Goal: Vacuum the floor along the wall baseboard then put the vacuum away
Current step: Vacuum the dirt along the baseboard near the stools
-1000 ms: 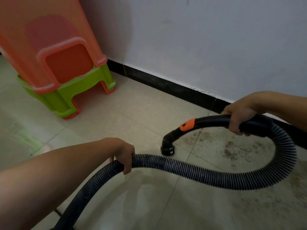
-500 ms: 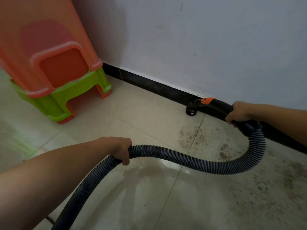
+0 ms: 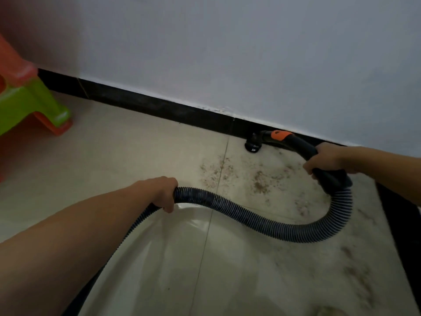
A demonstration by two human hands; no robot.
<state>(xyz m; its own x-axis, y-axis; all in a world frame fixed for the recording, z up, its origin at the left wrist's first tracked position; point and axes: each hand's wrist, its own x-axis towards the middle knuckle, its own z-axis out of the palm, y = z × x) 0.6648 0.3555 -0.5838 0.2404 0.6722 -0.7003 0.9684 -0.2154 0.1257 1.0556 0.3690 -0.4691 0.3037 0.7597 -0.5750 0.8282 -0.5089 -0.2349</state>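
Far left of left hand: stacked plastic stools (image 3: 27, 106), orange and green, cut off by the frame edge. Feet are on the tiled floor (image 3: 136, 151), close to the black baseboard (image 3: 148, 103). White wall (image 3: 227, 53) above the baseboard.

Left hand (image 3: 163, 195): fingers curled fully around the ribbed black hose (image 3: 296, 236), palm down, thumb on the near side. Firm grip. Forearm comes in from lower left. Behind this hand the hose drops toward the bottom-left edge. Vacuum body not in view.

Right of left hand: hose sags in 1 low loop, then climbs to the right hand. Cannot tell if the loop touches the tile.

Between the 2 hands: 1 grout line and a brown dirt patch (image 3: 257, 181) scattered over the tile. More dirt on the floor below the right hand, toward lower right.

Ahead and left of right hand: nozzle (image 3: 252, 147), open end down, at floor level, right at the foot of the baseboard. Contact with tile not resolvable. Orange tab (image 3: 280, 135) sits on top of the rigid curved handle (image 3: 300, 143), between nozzle and right hand.

Right hand (image 3: 328, 159): closed around the handle, fingers wrapped over it. Grip sits just above the collar where the hose joins. Forearm enters from the right edge.
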